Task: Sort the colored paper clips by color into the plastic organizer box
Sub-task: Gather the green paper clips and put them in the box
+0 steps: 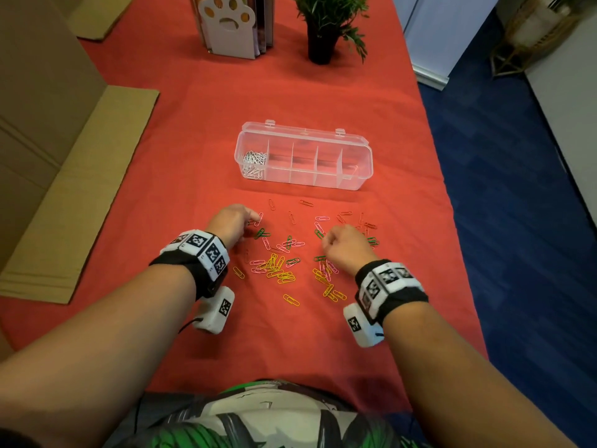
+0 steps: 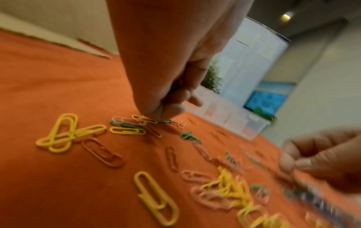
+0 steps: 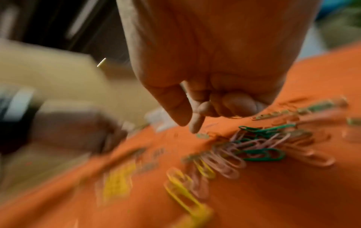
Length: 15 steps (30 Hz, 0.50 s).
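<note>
A clear plastic organizer box (image 1: 355, 176) stands open on the red cloth, with white clips (image 1: 253, 163) in its leftmost compartment. Yellow clips (image 1: 277, 270), pink clips (image 1: 323, 218), green clips (image 1: 262, 234) and reddish clips (image 1: 306, 203) lie scattered in front of it. My left hand (image 1: 255, 218) is down at the left of the scatter with fingers curled. In the left wrist view a green clip (image 2: 173, 89) shows inside that fist (image 2: 168, 114). My right hand (image 1: 326, 240) is a curled fist over the right of the scatter. Its thumb and forefinger (image 3: 191, 123) point down at a green clip (image 3: 202, 135), and no clip shows in it.
A potted plant (image 1: 323, 37) and a paw-print book stand (image 1: 229, 24) are at the far end of the table. Flat cardboard (image 1: 80, 189) lies on the left. The table's right edge (image 1: 452, 205) drops to a blue carpet.
</note>
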### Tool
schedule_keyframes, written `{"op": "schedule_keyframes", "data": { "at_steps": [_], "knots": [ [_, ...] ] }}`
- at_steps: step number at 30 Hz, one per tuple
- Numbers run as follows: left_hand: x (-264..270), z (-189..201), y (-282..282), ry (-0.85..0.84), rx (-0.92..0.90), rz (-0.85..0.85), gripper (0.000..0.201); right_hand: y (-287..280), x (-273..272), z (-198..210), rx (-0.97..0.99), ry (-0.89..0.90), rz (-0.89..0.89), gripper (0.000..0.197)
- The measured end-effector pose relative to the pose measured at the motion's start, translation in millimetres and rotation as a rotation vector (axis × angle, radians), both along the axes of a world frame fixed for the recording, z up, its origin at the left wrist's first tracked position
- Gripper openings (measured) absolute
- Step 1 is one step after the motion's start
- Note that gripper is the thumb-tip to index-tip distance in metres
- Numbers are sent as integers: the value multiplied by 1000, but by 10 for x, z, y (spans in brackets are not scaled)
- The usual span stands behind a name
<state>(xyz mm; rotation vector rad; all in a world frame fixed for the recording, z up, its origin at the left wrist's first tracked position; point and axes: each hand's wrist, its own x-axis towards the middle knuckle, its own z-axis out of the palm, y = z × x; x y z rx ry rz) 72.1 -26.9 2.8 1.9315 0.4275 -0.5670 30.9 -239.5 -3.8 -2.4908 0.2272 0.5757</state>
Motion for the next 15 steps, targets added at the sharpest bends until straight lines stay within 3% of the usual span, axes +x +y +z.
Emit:
{"op": "schedule_keyframes", "data": {
  "at_steps": [3,5,8,11,15],
  "knots": [
    [-60,-64,-16,-161,294,-154,15,125,-153,-84,-328,-118,271,26],
    [-112,-123,-36,-257,540,-290,19,215,-234,-82,-459,-182,335,31],
    [-143,-160,-78,-330,674,-403,23,259,-245,-105,-523,-185,372,32],
    [-152,-198,-101,-324,682,-432,21,222,-147,-133,-326,-127,321,27],
    [-115,-200,-67,-329,605,-373,13,55,55,-67,151,-108,-102,9]
  ]
}}
